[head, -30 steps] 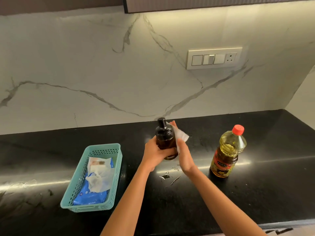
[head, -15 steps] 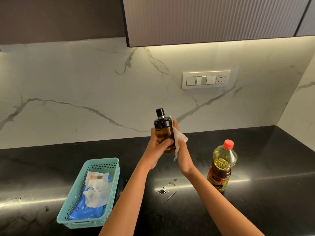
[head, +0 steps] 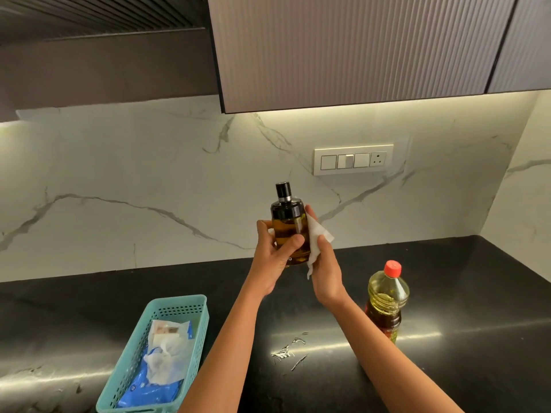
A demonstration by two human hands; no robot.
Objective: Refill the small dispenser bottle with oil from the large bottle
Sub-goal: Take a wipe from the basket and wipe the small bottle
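Observation:
My left hand [head: 272, 257] grips the small dispenser bottle [head: 288, 226], an amber glass bottle with a black cap, held upright in the air above the black counter [head: 462, 338]. My right hand [head: 325, 269] presses a white tissue [head: 317, 238] against the bottle's right side, thumb and fingers pinching the tissue. The large oil bottle [head: 386, 299], clear plastic with yellow oil and a red cap, stands upright on the counter to the right of my right forearm.
A teal plastic basket [head: 179, 308] holding a blue wipes pack and crumpled tissue sits at the front left. A few oil drops [head: 287, 351] glisten on the counter between my arms. A switch plate [head: 353, 160] is on the marble wall; cabinets hang overhead.
Both hands have lifted the small bottle and tissue higher off the counter, and my view has tilted upward. The large bottle has not moved.

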